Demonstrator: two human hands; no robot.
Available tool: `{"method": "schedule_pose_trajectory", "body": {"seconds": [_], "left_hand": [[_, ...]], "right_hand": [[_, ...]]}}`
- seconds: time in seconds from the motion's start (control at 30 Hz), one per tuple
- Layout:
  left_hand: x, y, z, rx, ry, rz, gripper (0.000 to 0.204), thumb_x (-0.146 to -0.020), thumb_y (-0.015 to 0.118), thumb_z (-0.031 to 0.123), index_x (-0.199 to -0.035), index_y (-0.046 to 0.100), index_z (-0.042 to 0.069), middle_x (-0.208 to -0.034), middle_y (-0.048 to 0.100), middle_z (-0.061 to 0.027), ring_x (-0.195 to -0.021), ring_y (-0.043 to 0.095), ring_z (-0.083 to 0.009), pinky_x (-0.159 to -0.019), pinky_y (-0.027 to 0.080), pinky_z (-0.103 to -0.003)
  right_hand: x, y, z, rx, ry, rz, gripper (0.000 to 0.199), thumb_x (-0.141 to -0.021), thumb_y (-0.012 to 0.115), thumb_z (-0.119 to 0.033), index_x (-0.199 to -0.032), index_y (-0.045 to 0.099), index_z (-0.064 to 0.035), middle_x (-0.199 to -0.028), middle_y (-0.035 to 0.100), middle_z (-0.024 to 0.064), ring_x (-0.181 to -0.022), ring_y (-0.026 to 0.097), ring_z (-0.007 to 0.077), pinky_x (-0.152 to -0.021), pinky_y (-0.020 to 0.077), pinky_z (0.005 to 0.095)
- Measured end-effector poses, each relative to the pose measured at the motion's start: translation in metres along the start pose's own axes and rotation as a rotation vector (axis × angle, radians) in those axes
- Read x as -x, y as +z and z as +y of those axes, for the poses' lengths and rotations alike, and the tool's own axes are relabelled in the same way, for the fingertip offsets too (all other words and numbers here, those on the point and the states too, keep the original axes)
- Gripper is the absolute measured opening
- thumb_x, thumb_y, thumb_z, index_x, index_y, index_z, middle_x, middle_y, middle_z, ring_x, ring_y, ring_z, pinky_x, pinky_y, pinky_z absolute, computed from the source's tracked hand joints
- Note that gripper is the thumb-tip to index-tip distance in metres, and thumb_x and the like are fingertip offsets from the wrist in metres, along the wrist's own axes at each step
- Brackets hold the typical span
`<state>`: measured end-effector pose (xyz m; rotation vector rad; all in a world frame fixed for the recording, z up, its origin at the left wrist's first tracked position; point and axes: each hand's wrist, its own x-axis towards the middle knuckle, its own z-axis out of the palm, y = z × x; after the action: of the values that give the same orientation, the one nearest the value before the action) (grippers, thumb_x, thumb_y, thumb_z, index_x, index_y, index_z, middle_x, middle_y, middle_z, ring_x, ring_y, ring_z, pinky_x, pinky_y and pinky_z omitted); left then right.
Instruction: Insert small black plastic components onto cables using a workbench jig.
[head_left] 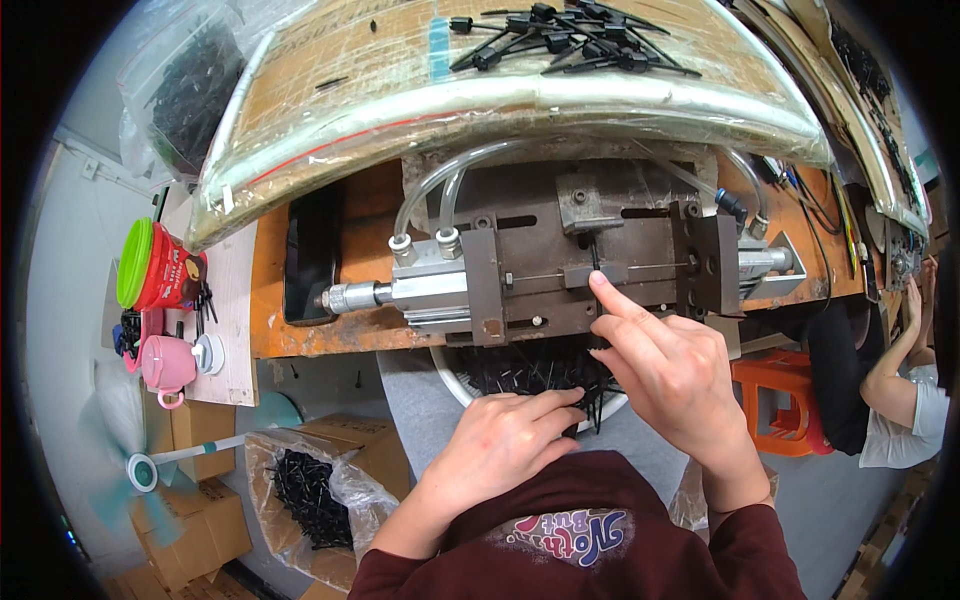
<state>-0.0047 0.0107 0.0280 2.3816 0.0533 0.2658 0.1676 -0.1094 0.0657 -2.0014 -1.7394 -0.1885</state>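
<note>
Pinch risk is the big one as far as I can judge: the right hand is reaching into the metal press on the counter, with its index finger stretched out and touching the small black pin that is standing upright in the slot of the sliding block. The other fingers are curling loosely, not clamped on anything I can make out. If the air cylinder fires while that fingertip is sitting on the rail, it's getting squashed. The pin could also tip and jam if it's going in crooked.

The left hand is resting lower down, fingers together and digging into the bowl of black pins just under the press; whether it's actually gripping one, I can't tell. Knocking that bowl off the lap looks easy.

Other stuff around: clear air hoses are looping over the press, close to the reaching hand. A wrapped board is hanging overhead with more black pins lying on it. A red cup and a pink mug are sitting off to the left, a carton of black parts is on the floor, and another person is working at the right beside an orange stool.
</note>
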Motion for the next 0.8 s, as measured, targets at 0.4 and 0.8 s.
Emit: {"method": "schedule_pose_trajectory", "body": {"seconds": [0.4, 0.8], "left_hand": [[0.006, 0.005, -0.002, 0.007, 0.044, 0.037, 0.040, -0.079, 0.078, 0.030, -0.109, 0.068, 0.006, -0.112, 0.070, -0.0082, -0.089, 0.071, -0.0255, -0.074, 0.058, -0.034], [0.020, 0.021, -0.003, 0.025, 0.047, 0.033, 0.033, -0.081, 0.076, 0.027, -0.105, 0.070, 0.006, -0.108, 0.071, -0.0078, -0.088, 0.071, -0.0239, -0.073, 0.058, -0.032]], "right_hand": [[-0.062, -0.042, 0.018, -0.092, -0.038, 0.045, 0.033, -0.075, 0.077, -0.016, -0.101, 0.061, -0.0039, -0.098, 0.068, 0.0111, -0.064, 0.064, 0.0248, -0.060, 0.0509, 0.0324], [-0.270, -0.066, 0.083, 0.140, 0.197, -0.600, 0.056, -0.064, 0.081, -0.028, -0.109, 0.068, 0.0032, -0.104, 0.070, 0.0206, -0.096, 0.066, 0.0317, -0.082, 0.0529, 0.0387]]}}
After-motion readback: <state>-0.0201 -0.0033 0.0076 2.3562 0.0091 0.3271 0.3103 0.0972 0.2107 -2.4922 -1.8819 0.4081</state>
